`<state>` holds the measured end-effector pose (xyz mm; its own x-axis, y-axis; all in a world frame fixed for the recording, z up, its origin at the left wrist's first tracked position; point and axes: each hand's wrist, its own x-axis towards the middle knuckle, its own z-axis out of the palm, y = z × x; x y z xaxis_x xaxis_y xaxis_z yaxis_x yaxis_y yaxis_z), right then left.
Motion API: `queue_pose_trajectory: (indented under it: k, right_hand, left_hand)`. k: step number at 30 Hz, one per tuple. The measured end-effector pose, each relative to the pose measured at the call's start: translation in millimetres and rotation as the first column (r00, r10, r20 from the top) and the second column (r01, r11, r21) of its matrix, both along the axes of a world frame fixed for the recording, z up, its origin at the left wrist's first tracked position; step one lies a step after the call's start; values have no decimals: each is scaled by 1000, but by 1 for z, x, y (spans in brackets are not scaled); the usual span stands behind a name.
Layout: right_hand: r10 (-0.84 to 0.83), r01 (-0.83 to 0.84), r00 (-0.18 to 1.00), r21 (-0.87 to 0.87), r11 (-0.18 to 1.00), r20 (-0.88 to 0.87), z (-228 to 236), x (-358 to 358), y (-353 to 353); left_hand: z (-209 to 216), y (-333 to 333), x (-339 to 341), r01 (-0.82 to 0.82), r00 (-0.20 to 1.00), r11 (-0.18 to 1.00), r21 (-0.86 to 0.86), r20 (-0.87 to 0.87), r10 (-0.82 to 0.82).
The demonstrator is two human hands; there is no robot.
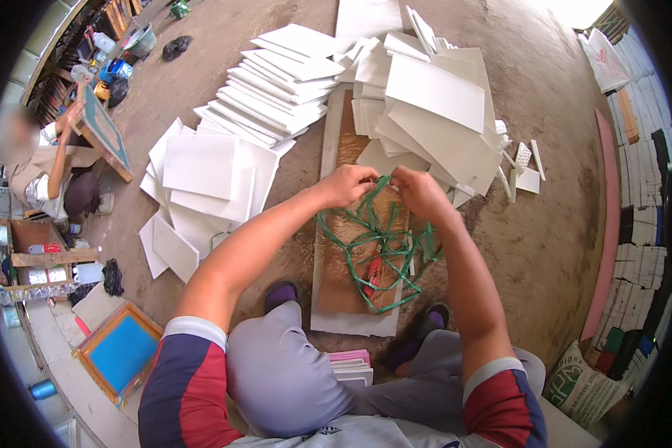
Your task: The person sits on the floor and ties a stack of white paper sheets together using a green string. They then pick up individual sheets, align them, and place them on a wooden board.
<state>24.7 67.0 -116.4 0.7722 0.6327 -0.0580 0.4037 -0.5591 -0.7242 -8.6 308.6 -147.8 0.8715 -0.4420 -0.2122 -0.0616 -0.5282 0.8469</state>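
Tangled green plastic twine [356,240] hangs and lies loosely over a long brown board [341,295] in front of me. At its far end, my left hand [351,184] pinches a strand with fingertips closed. Close beside it on the right, my right hand [423,194] is also closed on the twine, its fingers partly hidden by the back of the hand. Among the loops rests a red-handled cutter [372,273]. Just beyond my hands lies a heap of white panels [434,93].
More white panels [276,93] fan out at the left, with a shorter pile [200,166] nearer. White offcuts [526,160] are scattered right. A person [52,160] at the far left handles a framed screen [106,127]. Another blue screen frame [123,351] lies lower left; a printed sack [584,388] stands lower right.
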Motion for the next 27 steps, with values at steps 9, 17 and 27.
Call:
queue_pose_trajectory:
  k: [9,17,27]
  right_hand:
    - [29,-23,998,114,993,-49,81,15,35]
    - [-154,125,966,147,981,209,133,14,4]
    - [-187,231,898,-64,971,397,165,-11,-22]
  left_hand:
    - [113,152,-126,-395,896,917,47,239,374]
    - [180,250,-310,-655,742,748,110,280,609]
    - [244,274,-422,-729,680,658,187,308,666]
